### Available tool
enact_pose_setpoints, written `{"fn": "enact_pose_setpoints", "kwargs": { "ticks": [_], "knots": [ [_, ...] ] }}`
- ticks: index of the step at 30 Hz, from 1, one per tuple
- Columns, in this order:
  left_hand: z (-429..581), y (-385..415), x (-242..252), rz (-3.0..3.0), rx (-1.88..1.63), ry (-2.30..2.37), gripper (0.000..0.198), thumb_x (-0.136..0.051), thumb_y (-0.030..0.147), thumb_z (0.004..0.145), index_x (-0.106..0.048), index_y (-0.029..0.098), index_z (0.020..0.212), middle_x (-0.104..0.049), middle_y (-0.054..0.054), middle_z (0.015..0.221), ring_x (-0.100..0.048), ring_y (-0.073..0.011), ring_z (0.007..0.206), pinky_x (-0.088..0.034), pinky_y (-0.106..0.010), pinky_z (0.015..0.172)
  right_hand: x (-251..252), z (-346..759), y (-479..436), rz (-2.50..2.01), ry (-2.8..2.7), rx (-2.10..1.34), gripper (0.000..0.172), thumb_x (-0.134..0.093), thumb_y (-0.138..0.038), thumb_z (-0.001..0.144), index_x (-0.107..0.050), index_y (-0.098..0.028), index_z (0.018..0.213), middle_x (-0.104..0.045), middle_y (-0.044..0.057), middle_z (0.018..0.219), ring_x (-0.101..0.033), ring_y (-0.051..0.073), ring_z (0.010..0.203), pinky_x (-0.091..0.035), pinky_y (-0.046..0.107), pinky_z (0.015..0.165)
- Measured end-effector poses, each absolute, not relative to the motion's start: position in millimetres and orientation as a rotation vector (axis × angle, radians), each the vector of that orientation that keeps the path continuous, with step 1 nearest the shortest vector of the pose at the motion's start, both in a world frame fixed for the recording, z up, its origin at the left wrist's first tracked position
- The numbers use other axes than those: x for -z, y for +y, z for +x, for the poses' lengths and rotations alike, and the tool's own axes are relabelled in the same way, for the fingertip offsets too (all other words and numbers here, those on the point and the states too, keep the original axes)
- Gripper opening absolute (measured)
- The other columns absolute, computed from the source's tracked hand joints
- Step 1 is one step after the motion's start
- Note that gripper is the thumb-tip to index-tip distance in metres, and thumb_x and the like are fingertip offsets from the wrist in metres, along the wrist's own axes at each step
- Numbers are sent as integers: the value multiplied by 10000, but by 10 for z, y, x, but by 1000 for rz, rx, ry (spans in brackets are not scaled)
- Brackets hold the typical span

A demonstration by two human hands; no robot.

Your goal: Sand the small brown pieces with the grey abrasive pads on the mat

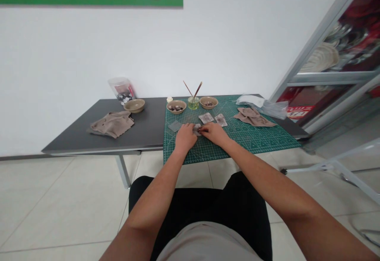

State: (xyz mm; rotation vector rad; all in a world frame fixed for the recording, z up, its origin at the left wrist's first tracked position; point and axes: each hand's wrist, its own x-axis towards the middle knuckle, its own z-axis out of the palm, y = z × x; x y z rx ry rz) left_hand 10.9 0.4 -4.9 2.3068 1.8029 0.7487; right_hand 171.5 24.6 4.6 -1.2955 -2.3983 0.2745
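My left hand (185, 137) rests on a green cutting mat (243, 144), its fingers closed at the left edge of a small grey-white stained pad (196, 129). From the right, my right hand (216, 133) reaches onto the same pad, fingertips pinched together over it. A dark speck shows at those fingertips, too small to name. Just beyond my hands lie two more stained pads (206, 118) (221, 120). Beside my left hand is a flat grey-green piece (175, 126). My fingers partly cover the pad between them.
Two bowls (176, 107) (208, 102) with dark pieces flank a glass jar (193, 103) of yellowish liquid and two brushes. Brown cloths (113, 124) (253, 117) lie at both sides. Leftward stand another bowl (134, 105) and a clear tub (121, 89). A plastic bag (271, 107) lies right.
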Motion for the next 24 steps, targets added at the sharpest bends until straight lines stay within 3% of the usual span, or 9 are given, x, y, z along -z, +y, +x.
{"fn": "enact_pose_setpoints", "kwargs": {
  "ticks": [5, 10, 17, 20, 24],
  "knots": [
    [98, 21, 56, 2270, -810, 1786, 465, -458, 73, 820, -600, 176, 1250, -630, -118, 1196, -536, -255, 1133, -441, -378, 985, -37, 1611, 269, -1291, -2427, -226, 206, -610, -176, 883, -777, -206, 1000, -763, 74, 1013, -674, 214, 1012, -484, 324, 925],
    [63, 43, 75, 2360, -837, 1644, 416, -477, 72, 799, -668, 180, 1153, -671, -98, 1133, -547, -246, 1086, -437, -382, 988, -53, 1680, 205, -1198, -2440, -314, 287, -592, -144, 874, -749, -222, 1101, -748, 66, 1056, -658, 207, 1037, -469, 329, 962],
    [56, 49, 43, 2304, -828, 1666, 353, -546, 150, 838, -665, 231, 1160, -694, -73, 1139, -551, -258, 1097, -431, -414, 967, -8, 1756, 178, -1196, -2275, -503, 392, -630, -143, 838, -667, -222, 1220, -714, 62, 1164, -656, 210, 1071, -474, 349, 976],
    [61, 38, 36, 2289, -871, 1668, 344, -556, 165, 852, -649, 241, 1174, -697, -65, 1095, -559, -254, 1059, -438, -412, 945, 28, 1759, 222, -1218, -2202, -541, 429, -676, -185, 817, -629, -173, 1243, -705, 88, 1162, -655, 213, 1053, -485, 348, 948],
    [45, 25, 71, 2193, -1113, 1718, 293, -540, 199, 879, -650, 200, 1150, -662, -90, 1054, -557, -249, 1045, -451, -399, 950, 61, 1701, 264, -1355, -2156, -397, 536, -696, -319, 826, -565, -108, 1301, -627, 172, 1283, -564, 276, 1207, -414, 421, 1047]
  ]
}}
